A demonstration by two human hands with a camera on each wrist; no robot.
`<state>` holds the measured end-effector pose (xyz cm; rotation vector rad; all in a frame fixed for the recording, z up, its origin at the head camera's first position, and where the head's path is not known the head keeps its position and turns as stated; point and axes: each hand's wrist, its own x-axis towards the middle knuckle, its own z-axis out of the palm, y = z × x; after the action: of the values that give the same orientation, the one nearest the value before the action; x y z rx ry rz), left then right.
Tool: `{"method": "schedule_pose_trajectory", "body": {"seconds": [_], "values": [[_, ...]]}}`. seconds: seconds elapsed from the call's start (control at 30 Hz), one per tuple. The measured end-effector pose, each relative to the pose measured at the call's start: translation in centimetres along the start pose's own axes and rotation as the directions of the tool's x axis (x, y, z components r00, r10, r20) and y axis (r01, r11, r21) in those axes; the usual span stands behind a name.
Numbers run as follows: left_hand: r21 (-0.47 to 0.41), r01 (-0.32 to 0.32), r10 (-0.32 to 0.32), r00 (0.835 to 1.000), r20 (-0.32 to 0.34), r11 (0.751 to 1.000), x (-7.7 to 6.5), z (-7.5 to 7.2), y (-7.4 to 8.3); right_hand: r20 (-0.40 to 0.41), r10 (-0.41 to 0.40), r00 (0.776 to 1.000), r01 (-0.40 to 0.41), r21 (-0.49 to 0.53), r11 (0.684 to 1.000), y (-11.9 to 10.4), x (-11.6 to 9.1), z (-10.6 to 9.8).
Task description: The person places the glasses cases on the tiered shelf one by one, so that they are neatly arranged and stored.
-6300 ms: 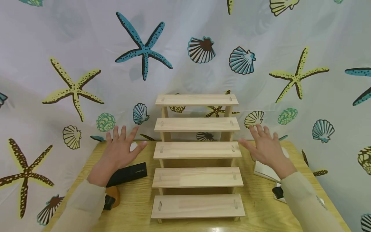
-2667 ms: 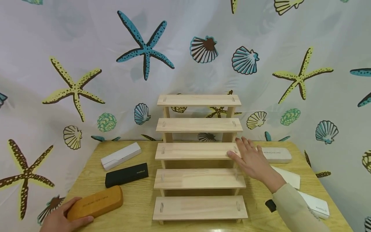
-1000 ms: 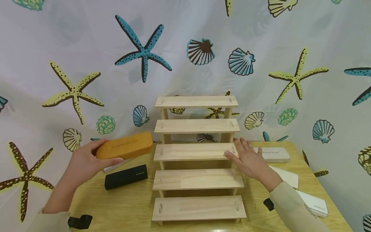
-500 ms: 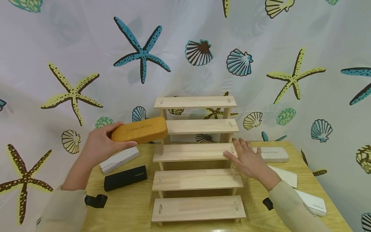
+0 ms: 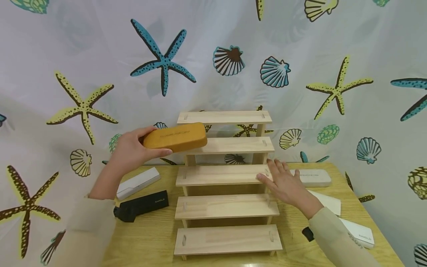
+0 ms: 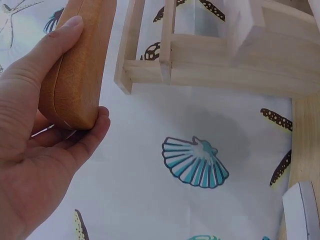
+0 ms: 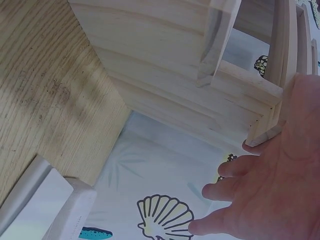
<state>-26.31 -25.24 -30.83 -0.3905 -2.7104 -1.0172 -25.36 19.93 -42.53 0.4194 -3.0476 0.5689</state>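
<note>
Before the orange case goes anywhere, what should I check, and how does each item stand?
1. Orange case held by left hand: ok.
2. Rack upright: ok.
3. Right hand at rack's right side: ok; pressure cannot tell.
4. Top shelf bare where visible: ok.
5. Orange case centred on rack: not ok, juts past its left end in the head view.
6. Orange case clear of second shelf from top: cannot tell.

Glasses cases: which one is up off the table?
The orange-brown glasses case, gripped in the person's left hand; the black case and the pale ones all lie on the table.
</note>
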Motion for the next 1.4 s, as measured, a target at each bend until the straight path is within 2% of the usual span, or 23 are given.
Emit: {"method": "schedule_pose_trajectory", "body": {"seconds": [0.3,0.7,1.1,1.4], "values": [[-0.073,-0.019,0.021,0.999,0.032,0.997,2.9,1.5,2.6,-0.001,0.006,1.000,-0.006,0.000,1.000,0.2,-0.2,-0.2],[-0.070,-0.082,0.083,0.996,0.014,0.994,6.5,3.6,5.6,-0.014,0.025,1.000,-0.025,-0.039,0.999,0.0,-0.1,-0.3],[-0.108,-0.078,0.084,0.995,0.046,0.991,9.7,5.9,8.4,-0.009,0.033,0.999,-0.033,-0.027,0.999,-0.1,-0.2,-0.3],[-0.163,-0.068,0.078,0.995,0.054,0.984,11.3,7.4,9.6,-0.117,0.044,0.992,-0.053,-0.071,0.996,-1.1,-1.3,0.5]]}}
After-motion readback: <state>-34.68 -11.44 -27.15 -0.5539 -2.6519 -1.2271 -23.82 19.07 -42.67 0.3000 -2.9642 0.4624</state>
